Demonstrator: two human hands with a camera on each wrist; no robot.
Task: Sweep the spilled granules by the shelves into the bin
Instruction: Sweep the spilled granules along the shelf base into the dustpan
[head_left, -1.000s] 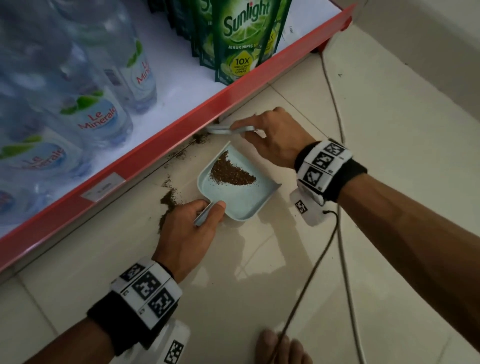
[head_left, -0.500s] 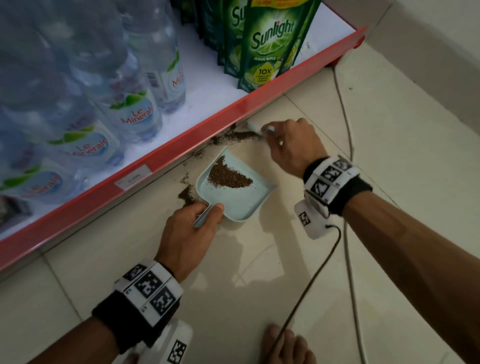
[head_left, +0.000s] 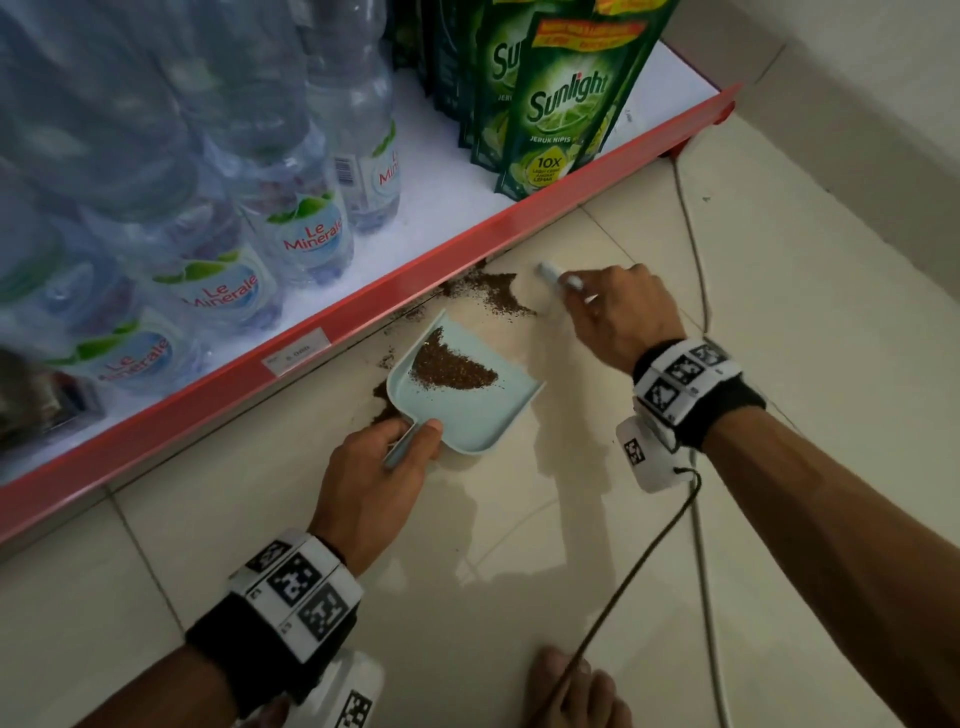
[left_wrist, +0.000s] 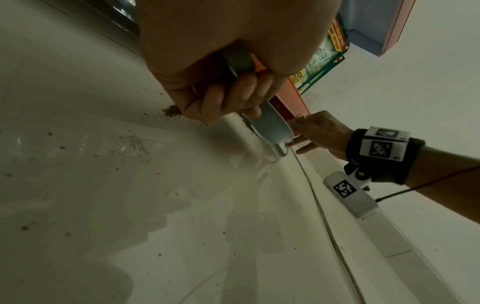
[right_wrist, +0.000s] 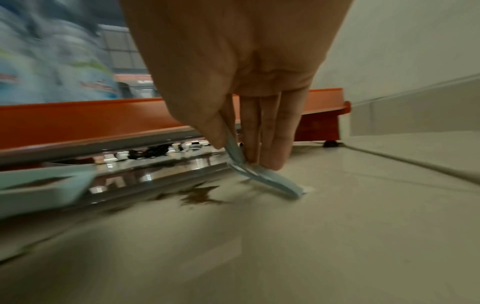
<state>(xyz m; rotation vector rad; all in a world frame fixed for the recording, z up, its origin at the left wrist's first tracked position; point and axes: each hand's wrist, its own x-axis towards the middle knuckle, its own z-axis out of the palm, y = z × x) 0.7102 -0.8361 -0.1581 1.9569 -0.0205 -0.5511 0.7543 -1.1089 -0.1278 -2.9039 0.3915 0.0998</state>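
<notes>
A pale blue dustpan (head_left: 470, 410) lies on the tiled floor beside the red shelf edge, with a brown heap of granules (head_left: 447, 366) in it. My left hand (head_left: 382, 467) grips its handle (left_wrist: 240, 61). More spilled granules (head_left: 488, 291) lie on the floor just beyond the pan's mouth, and smaller patches (head_left: 384, 400) sit at its left side. My right hand (head_left: 615, 317) pinches a small pale blue brush (head_left: 558, 275) whose tip touches the floor (right_wrist: 275, 181) to the right of the spill (right_wrist: 200, 195). No bin is in view.
The red shelf lip (head_left: 363, 306) runs diagonally above the spill, carrying water bottles (head_left: 311, 228) and green Sunlight pouches (head_left: 563, 114). A thin cable (head_left: 696, 249) runs along the floor on the right. Bare toes (head_left: 576, 686) show at the bottom. The wall (head_left: 857, 104) closes the right.
My right hand has carried the brush right and away from the shelf lip, to the far side of the spilled patch. The dustpan and left hand have stayed put while the view shifted.
</notes>
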